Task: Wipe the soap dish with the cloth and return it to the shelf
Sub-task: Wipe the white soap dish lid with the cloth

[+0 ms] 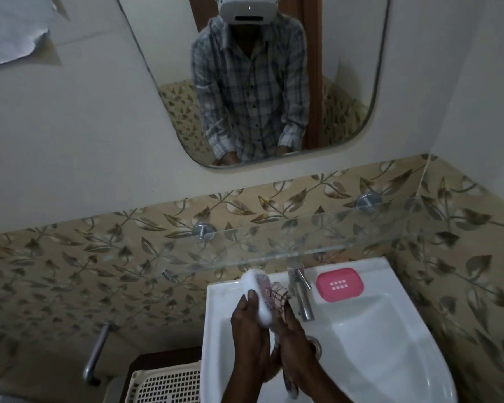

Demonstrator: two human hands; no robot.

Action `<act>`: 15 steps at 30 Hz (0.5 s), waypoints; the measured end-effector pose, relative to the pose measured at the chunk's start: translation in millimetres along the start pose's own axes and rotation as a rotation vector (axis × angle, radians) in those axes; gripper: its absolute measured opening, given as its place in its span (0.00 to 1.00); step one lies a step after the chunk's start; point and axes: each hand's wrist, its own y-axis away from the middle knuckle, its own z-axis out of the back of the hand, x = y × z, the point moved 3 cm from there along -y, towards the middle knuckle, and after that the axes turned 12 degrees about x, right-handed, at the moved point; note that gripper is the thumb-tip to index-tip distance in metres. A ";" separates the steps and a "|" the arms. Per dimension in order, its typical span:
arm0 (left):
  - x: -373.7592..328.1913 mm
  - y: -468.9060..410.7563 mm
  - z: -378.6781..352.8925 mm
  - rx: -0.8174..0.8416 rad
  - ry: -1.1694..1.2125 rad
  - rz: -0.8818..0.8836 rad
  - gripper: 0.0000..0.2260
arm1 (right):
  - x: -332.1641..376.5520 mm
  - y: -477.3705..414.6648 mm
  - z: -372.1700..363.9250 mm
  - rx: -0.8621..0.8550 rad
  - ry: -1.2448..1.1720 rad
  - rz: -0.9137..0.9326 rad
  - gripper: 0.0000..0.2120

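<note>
Two hands meet over the basin, and between them stands a white soap dish (258, 298), tilted on edge. The left hand (246, 330) grips it from the left, fingers curled round its lower end and a fingertip up on its rim. The right hand (294, 341) is closed round a patterned cloth (277, 292), pressing a bunch of it into the dish's right face. A tail of the cloth hangs out below that palm.

Both hands are above the white sink (216, 292), and the drain (314, 344) shows just behind the right wrist. Just right of the cloth rises the metal tap (301, 298). Past the tap, on the sink's back ledge, lies a pink tray (339, 284) with small holes, flat and well apart from the hands.

Above the dish runs the glass shelf (274, 237), fixed by round metal brackets (203, 230) to a leaf-patterned tile wall. Higher still hangs a mirror (346, 53). Down to the left of the left forearm sits a cream lattice basket (169, 385).
</note>
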 end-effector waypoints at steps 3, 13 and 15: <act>-3.9 -6.9 11.7 -0.074 0.093 0.007 0.20 | -11.0 5.3 -4.9 0.085 0.048 0.012 0.22; -14.6 20.6 72.0 -0.210 0.390 -0.068 0.20 | 0.4 -12.8 38.1 -0.188 0.391 -0.107 0.23; -13.7 26.9 71.1 -0.197 0.419 -0.062 0.20 | -2.7 -26.7 24.8 -0.148 0.213 -0.069 0.22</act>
